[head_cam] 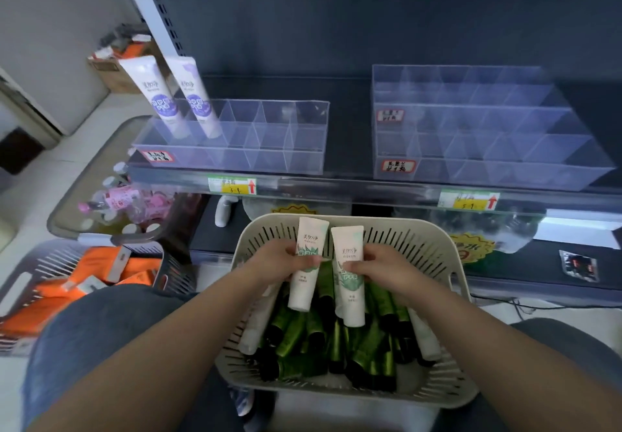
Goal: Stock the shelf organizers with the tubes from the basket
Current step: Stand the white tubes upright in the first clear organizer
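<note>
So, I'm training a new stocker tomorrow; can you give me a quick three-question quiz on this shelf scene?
1. True or false: the left hand grips one white tube and the right hand grips another.
2. How many purple-printed tubes stand in the left organizer?
3. In the basket, most loose tubes are: A orange, B dark green, C pink.
Key: 1 true; 2 two; 3 B.

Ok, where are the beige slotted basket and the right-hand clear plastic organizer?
Beige slotted basket (397, 222): head view, bare far rim.
Right-hand clear plastic organizer (488, 171): head view, front wall.
</note>
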